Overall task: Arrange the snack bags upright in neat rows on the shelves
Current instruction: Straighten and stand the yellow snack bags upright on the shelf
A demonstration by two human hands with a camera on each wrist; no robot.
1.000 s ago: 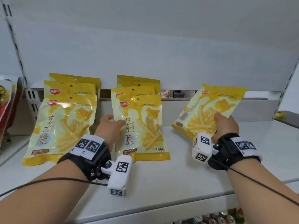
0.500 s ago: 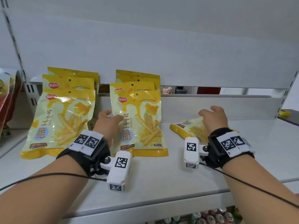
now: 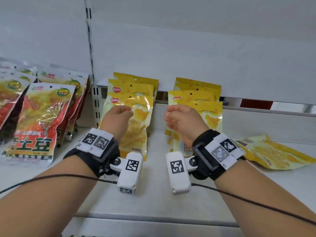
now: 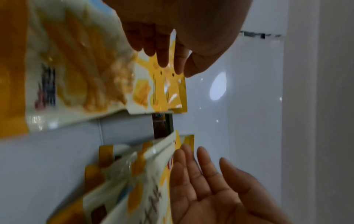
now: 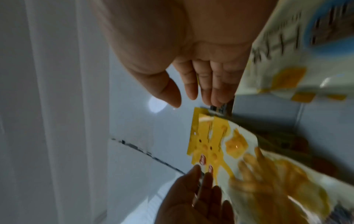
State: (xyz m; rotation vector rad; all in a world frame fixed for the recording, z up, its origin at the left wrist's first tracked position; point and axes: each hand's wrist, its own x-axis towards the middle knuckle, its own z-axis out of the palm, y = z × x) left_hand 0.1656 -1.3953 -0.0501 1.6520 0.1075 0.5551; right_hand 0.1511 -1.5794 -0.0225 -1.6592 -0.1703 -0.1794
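Two rows of yellow snack bags stand upright against the back of the shelf (image 3: 153, 194): a left row (image 3: 136, 93) and a right row (image 3: 201, 96). My left hand (image 3: 116, 118) is in front of the left row's front bag, fingers straight (image 4: 162, 50) and holding nothing. Over the left edge of the right row's front bag lies my right hand (image 3: 183, 118), also straight-fingered (image 5: 201, 78) and empty. One more yellow bag (image 3: 271, 154) lies flat on the shelf to the right, apart from both hands.
Rows of red and orange snack bags (image 3: 39, 120) stand on the neighbouring shelf to the left, beyond a slotted upright (image 3: 90, 48). The shelf's front edge (image 3: 153, 218) runs below my wrists. Bare shelf lies between the right row and the flat bag.
My right hand laid its yellow bag flat on the shelf, let go and moved left to the right row. My left hand shifted from the right row to the left row.
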